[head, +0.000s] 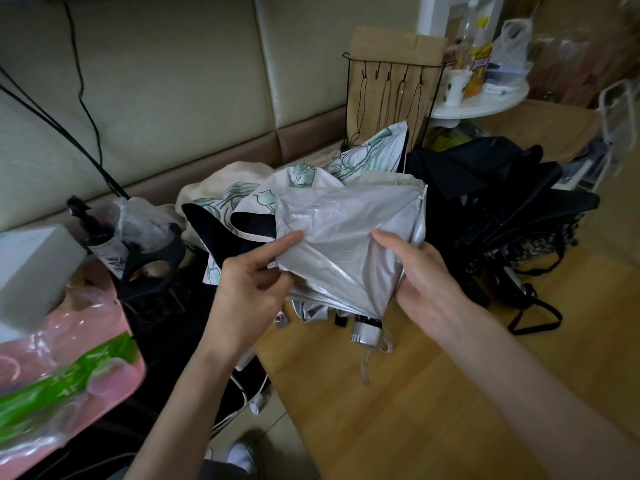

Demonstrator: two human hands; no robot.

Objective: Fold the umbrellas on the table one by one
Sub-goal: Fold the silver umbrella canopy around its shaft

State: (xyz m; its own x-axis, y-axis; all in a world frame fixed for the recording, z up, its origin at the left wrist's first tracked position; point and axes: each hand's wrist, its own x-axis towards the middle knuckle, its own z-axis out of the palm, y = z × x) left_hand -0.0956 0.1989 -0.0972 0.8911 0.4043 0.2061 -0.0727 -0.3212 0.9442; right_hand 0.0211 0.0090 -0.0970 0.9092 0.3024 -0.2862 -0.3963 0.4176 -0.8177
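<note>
Place: a lived-in home sitting room.
Seating: a cream padded sofa back point(166, 81) fills the wall beyond the left hand point(249, 282), with black cables point(83, 91) trailing down it.
Table: a light wooden table point(381, 393) lies beneath the right hand point(426, 275). Loose umbrellas point(502, 188) are heaped just past both hands, which hold a silver umbrella point(346, 230).
Side table: a small round white table point(485, 106) stands well beyond the right hand. It carries bottles point(467, 32), a cup point(455, 86) and a plastic bag point(512, 43).
Clutter: a wire hook rack point(389, 69) stands beyond the right hand. A pink tray point(133, 358) of plastic wrappers and a white box point(31, 268) sit left of the left hand.
</note>
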